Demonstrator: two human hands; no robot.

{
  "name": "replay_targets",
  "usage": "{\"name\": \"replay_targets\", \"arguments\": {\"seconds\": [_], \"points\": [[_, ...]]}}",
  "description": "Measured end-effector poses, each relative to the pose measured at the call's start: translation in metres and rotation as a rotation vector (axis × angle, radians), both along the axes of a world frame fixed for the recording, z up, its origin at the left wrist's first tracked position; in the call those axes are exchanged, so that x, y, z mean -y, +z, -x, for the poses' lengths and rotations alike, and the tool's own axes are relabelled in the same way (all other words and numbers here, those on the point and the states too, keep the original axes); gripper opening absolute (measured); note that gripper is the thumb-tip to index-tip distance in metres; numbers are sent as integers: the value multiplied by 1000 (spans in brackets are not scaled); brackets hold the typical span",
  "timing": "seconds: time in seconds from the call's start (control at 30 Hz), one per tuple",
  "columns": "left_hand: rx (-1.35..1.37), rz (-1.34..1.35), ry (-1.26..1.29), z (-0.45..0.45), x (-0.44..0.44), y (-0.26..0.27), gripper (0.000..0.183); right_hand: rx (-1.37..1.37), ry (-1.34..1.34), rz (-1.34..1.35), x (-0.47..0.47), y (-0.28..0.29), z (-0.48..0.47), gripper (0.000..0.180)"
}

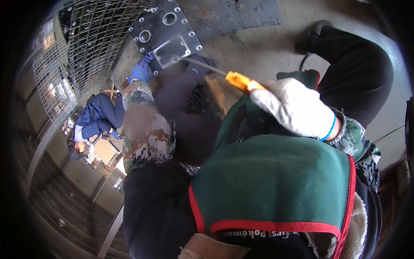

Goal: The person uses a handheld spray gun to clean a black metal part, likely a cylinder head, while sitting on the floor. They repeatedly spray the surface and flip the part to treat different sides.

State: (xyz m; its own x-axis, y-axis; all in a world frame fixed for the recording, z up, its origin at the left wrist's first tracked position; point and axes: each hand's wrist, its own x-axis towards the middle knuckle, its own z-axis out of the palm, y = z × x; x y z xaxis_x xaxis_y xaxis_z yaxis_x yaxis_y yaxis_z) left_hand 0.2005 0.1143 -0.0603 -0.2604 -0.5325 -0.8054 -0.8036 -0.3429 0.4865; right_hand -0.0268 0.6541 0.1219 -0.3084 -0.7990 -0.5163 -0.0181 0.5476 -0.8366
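Observation:
A dark cast metal plate (166,30) with bright machined bosses, two round bores and a rectangular opening lies tilted before me. My left hand (141,69), in a blue glove, grips its near left edge; the fingertips are partly hidden. In a white knit glove, my right hand (292,105) is closed around the orange handle (242,81) of a slim hand tool. Its thin metal shaft (207,66) reaches the near edge of the rectangular opening. Whether the shaft is a file or a screwdriver cannot be told.
Wire mesh panels (97,39) rise on the left. A seated person (100,111) is beyond them. A dark stained sheet (233,16) lies on the concrete floor (249,48) behind the plate. A blurred brown object (216,92) is between my legs, below my green apron (275,184).

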Motion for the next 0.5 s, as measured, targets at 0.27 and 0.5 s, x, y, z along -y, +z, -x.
{"name": "replay_targets", "arguments": {"seconds": [0.27, 0.5], "points": [[148, 648, -498, 27, -5, 49, 52, -355, -133, 605, 9, -34, 43, 56], [211, 804, -803, 97, -71, 110, 47, 28, -19, 252, 52, -34, 78, 74]]}}
